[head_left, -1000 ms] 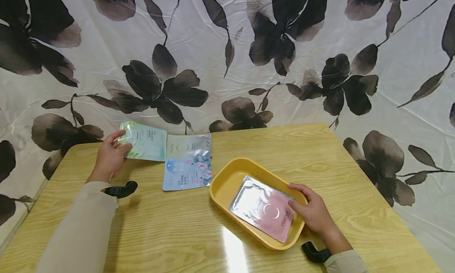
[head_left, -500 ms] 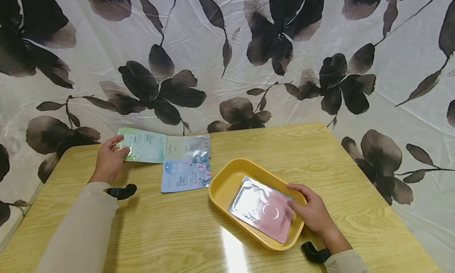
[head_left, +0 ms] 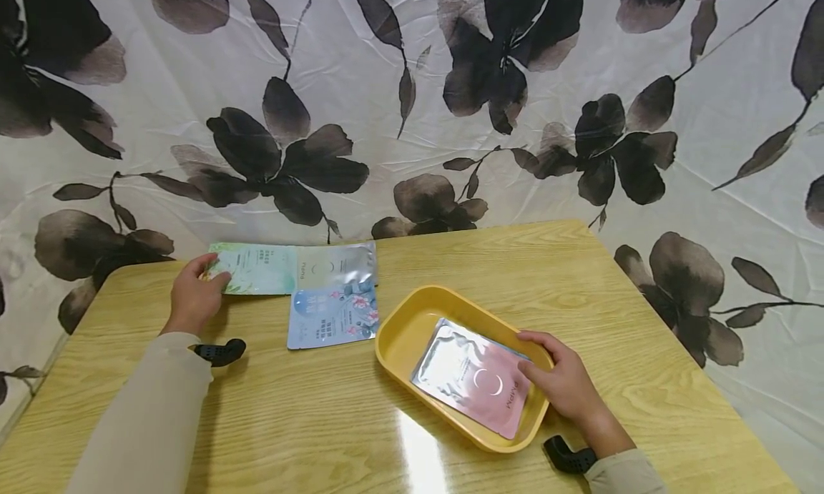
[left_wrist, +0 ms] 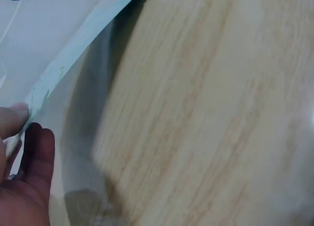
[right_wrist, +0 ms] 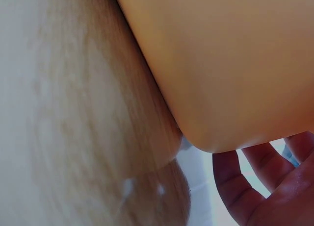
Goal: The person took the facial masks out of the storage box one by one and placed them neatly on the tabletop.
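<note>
By its left end, a green face-mask packet (head_left: 257,269) is pinched between the thumb and fingers of my left hand (head_left: 196,295). In the left wrist view that packet (left_wrist: 61,69) appears nearly edge-on, tilted above the wood. Its right edge meets a cream and silver packet (head_left: 336,264), and a blue flowered packet (head_left: 335,315) lies just in front of that one. My right hand (head_left: 569,381) grips the right rim of a yellow plastic basin (head_left: 400,329), thumb over the edge. Inside the basin a pink and silver packet (head_left: 473,379) lies on top, with a thin blue edge showing beneath it.
All of this stands on a wood-grain table (head_left: 309,415). Behind its back edge hangs a white cloth (head_left: 386,108) printed with dark flowers. A black wrist device (head_left: 222,352) sits by the left cuff, another (head_left: 569,456) by the right.
The green packet has come down from a raised tilt to lie flatter beside the silver one, my left hand lowering with it. The right hand keeps its hold on the basin.
</note>
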`<state>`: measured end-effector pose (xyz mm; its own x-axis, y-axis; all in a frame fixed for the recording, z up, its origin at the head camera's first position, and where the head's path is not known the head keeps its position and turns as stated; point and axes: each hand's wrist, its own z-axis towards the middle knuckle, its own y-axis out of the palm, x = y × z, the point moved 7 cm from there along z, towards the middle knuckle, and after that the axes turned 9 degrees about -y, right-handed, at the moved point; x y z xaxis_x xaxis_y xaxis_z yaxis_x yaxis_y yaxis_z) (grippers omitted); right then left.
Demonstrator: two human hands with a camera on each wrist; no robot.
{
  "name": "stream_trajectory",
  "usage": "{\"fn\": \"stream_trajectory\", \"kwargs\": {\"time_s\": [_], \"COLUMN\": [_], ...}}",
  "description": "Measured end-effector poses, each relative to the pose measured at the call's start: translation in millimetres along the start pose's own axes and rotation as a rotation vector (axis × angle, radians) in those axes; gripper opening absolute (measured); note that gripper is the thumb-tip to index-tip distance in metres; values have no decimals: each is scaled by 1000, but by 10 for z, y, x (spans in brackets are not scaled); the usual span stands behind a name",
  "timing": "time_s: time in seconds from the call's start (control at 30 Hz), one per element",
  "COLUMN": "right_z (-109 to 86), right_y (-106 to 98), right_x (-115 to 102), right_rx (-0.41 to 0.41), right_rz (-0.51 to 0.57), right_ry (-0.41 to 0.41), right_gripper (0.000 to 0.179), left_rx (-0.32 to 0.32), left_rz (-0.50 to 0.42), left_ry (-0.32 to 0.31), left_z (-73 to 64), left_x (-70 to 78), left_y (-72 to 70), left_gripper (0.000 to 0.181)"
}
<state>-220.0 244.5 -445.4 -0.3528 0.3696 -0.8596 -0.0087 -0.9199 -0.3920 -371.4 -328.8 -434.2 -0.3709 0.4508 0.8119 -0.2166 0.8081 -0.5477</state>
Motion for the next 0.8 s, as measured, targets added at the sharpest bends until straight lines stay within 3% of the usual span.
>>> {"fn": "stream_trajectory", "kwargs": {"time_s": [0.17,0.4,0.8], "right_z": [4,10,-1], "right_y": [6,-2,-3], "right_x": [14,0,5], "right_rx": [-5,4,7], "right_rz": [1,-21,-7], "right_ry": [11,2,-1], "right_gripper": [38,38,38], "left_rx": [21,-12,2], "left_rz": [13,10,-138], "left_ry": [-18,-27,-80], "left_z": [13,7,34], "left_x": [-34,-97,-194], "left_y": [-16,6,7], "left_gripper": [61,59,61]}}
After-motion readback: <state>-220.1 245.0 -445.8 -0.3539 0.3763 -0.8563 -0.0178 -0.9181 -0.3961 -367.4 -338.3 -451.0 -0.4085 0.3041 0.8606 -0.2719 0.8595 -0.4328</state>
